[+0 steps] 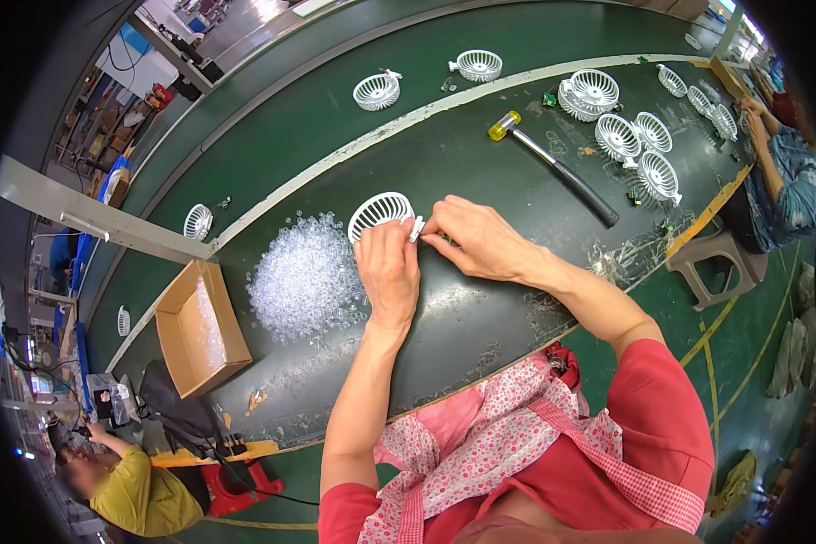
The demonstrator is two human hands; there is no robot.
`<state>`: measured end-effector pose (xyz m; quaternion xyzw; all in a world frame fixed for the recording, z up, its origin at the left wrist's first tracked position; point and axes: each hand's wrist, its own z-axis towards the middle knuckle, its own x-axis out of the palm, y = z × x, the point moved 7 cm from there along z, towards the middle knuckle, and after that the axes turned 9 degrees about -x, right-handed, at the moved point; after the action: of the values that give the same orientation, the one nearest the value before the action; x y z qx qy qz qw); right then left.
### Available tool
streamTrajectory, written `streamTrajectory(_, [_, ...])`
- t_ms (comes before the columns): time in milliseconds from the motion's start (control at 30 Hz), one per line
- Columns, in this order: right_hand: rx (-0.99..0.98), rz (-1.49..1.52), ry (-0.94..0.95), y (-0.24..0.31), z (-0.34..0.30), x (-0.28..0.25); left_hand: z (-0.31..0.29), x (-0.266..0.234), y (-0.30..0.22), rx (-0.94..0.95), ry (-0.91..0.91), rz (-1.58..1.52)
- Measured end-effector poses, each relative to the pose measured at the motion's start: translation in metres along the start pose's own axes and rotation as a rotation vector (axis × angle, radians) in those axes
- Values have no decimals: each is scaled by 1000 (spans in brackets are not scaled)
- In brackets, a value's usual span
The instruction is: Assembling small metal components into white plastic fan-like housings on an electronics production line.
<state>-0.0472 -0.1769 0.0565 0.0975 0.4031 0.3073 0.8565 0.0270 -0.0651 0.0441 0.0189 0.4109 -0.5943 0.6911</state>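
A white round plastic part with slatted sides, like a small fan guard, is on the dark worktable in front of me. My left hand is closed on its near edge, fingers bent over the rim. Beside a small white stub on the part's right, my right hand has thumb and forefinger pinched together; whatever lies between them is too small to make out. Left of my left hand spreads a heap of small clear plastic pieces.
An open cardboard box stands left of the heap. A hammer with a yellow head lies to the right, near several more white slatted parts. Others sit on the green conveyor belt beyond. Two people work nearby, at right and lower left.
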Motion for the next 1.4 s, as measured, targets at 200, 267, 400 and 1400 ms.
streamTrajectory(200, [447,323,15,-22,-7,1,-2,-6,8,-57,2,-143])
streamTrajectory(267, [493,493,-16,-27,-9,4,-3,-5,10,-91,-1,-199])
streamTrajectory(400, [640,718,25,-42,-16,6,-2,-2,11,-194,33,-361])
streamTrajectory(1400, [313,-660,-34,-72,-54,-80,-14,25,-13,46,226,82])
